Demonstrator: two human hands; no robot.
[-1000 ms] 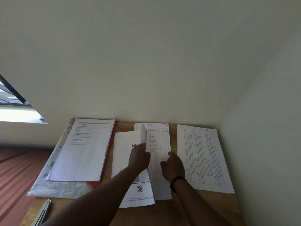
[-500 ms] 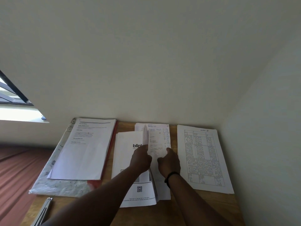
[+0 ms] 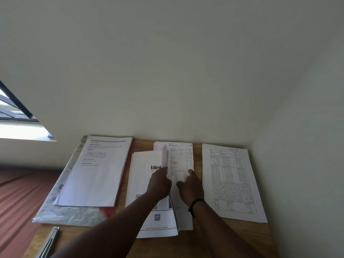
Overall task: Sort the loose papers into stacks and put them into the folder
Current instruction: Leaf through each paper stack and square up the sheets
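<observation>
Both hands on the middle pile of papers on the wooden table [image 3: 214,237]. Left hand [image 3: 159,183] grips a thin sheet [image 3: 165,157] by its lower part, holding it lifted on edge over the blink-printed sheet [image 3: 145,183]. Right hand [image 3: 189,185] pinches the lower edge of the receipt-like slip [image 3: 179,164], thumb on one side, fingers on the other; black band [image 3: 195,203] on that wrist. Slip lies over the other middle papers, beside the blink sheet. To the right, apart from the pile, a table-printed sheet [image 3: 232,181] lies flat near the wall. To the left, a text-printed stack [image 3: 96,172] sits on the folder [image 3: 67,211], whose red edge shows along the stack's right side. Folder overhangs the table's left edge. Metal strip object [image 3: 49,243] at the near left corner, can't tell what it is
</observation>
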